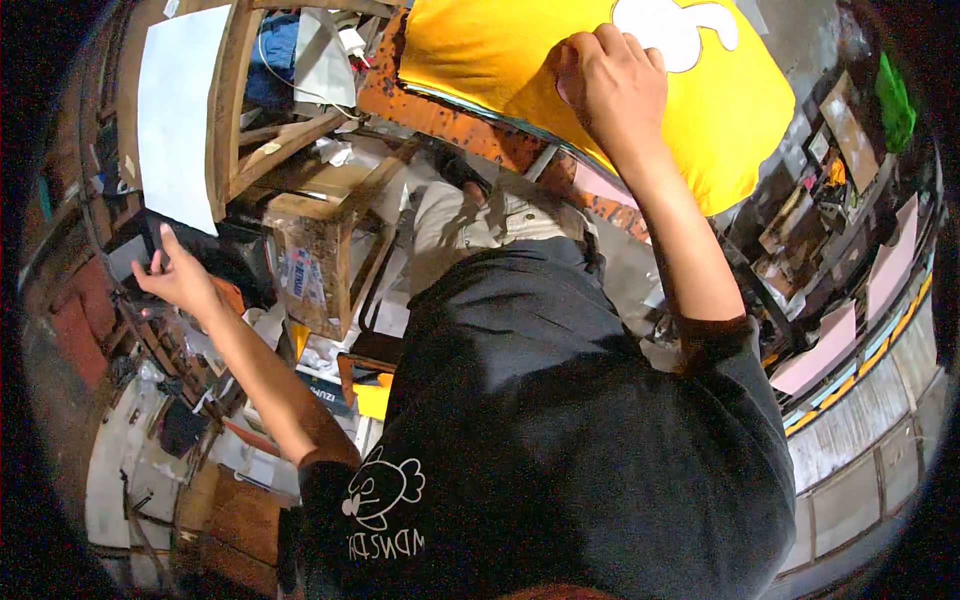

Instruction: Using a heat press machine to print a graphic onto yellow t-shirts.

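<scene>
Left hand point(184, 283) spread beside white sheet point(181, 115); right hand point(618, 98) curled on yellow cloth point(490, 55), any pinch indiscernible; light, even pressure should prevent creases.

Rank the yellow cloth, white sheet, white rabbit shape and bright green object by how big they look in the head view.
1. yellow cloth
2. white sheet
3. white rabbit shape, cut off at the top
4. bright green object
</scene>
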Demonstrator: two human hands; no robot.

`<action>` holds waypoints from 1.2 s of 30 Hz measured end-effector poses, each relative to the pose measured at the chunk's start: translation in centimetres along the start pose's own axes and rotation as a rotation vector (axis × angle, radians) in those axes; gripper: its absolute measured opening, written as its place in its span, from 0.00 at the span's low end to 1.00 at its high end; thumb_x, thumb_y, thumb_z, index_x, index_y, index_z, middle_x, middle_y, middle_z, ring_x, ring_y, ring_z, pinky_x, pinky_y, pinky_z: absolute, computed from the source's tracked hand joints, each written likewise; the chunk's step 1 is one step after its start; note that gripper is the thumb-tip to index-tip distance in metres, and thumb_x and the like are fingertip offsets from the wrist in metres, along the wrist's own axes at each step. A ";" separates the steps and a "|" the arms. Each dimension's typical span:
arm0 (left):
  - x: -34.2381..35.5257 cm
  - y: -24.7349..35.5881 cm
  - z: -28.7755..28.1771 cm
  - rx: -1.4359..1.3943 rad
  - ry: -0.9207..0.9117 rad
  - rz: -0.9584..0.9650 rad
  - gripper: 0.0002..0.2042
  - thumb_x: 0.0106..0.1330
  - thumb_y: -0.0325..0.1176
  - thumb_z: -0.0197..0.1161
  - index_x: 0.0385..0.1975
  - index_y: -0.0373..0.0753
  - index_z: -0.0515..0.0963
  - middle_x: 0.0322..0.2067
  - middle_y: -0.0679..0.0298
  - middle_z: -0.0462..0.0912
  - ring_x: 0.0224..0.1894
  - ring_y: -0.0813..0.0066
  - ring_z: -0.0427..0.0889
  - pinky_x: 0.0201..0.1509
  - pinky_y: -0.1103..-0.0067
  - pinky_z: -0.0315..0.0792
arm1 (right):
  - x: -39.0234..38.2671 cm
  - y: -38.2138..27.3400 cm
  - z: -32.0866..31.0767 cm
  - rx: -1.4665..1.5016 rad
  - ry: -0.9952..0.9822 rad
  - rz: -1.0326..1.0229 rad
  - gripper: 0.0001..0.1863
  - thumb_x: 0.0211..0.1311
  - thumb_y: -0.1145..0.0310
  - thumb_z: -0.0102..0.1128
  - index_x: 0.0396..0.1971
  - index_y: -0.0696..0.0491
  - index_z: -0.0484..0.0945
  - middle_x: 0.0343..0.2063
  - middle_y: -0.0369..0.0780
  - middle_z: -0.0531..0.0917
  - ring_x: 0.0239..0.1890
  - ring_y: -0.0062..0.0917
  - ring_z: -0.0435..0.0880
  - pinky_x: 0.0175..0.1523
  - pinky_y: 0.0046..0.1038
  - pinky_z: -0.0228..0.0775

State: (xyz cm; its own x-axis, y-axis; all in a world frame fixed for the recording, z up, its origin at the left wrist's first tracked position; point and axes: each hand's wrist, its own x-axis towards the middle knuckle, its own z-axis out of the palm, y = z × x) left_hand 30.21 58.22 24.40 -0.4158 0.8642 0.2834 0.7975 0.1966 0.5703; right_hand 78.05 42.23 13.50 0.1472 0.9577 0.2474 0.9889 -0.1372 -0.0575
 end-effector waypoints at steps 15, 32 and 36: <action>-19.6 12.2 8.0 -0.183 -0.617 0.931 0.18 0.59 0.35 0.66 0.48 0.36 0.75 0.48 0.54 0.76 0.51 0.55 0.75 0.56 0.64 0.68 | -7.7 5.2 -10.8 0.821 -1.023 0.166 0.12 0.66 0.67 0.47 0.40 0.60 0.74 0.33 0.53 0.80 0.39 0.47 0.79 0.45 0.41 0.70; -26.5 22.9 22.7 -0.061 -0.847 1.659 0.38 0.58 0.64 0.55 0.69 0.61 0.57 0.72 0.70 0.51 0.73 0.64 0.48 0.70 0.47 0.44 | -32.6 11.7 -9.6 0.246 -1.484 0.788 0.31 0.60 0.39 0.52 0.28 0.56 0.83 0.29 0.50 0.83 0.36 0.46 0.83 0.43 0.42 0.74; -26.8 21.4 22.4 -0.072 -0.819 1.763 0.35 0.59 0.64 0.53 0.68 0.65 0.58 0.72 0.71 0.51 0.73 0.66 0.48 0.70 0.48 0.44 | -15.8 11.6 -14.2 0.330 -0.890 0.673 0.23 0.64 0.48 0.54 0.29 0.55 0.82 0.20 0.47 0.82 0.29 0.44 0.83 0.37 0.40 0.74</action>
State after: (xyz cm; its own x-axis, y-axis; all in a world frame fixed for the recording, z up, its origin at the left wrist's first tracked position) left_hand 68.21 49.69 11.75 0.9922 0.0162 0.1235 0.0007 -0.9922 0.1247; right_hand 87.53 21.87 22.65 0.4444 0.5736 -0.6881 0.6434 -0.7388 -0.2004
